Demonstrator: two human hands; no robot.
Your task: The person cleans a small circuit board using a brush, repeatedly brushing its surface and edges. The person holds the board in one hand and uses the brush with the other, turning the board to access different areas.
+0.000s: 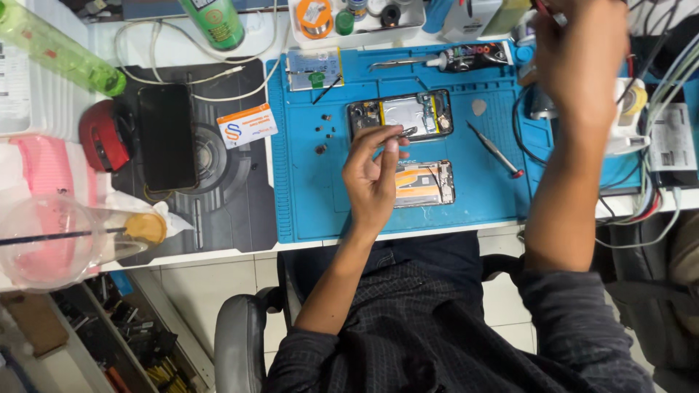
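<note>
A white and orange card (247,125) is seen left of the blue mat (306,196), a dark phone screen (167,137) further left, and a green labelled can (214,22) at the far edge.

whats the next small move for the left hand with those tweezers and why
Probably lower the tweezers tip into the opened phone. The left hand pinches them just over its lower edge, while the right hand is raised away near the back of the blue mat.

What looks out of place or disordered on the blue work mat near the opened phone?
Several small dark screws lie loose on the blue silicone mat, left of the opened phone body, in no tray. Nothing appears spilled.
</note>
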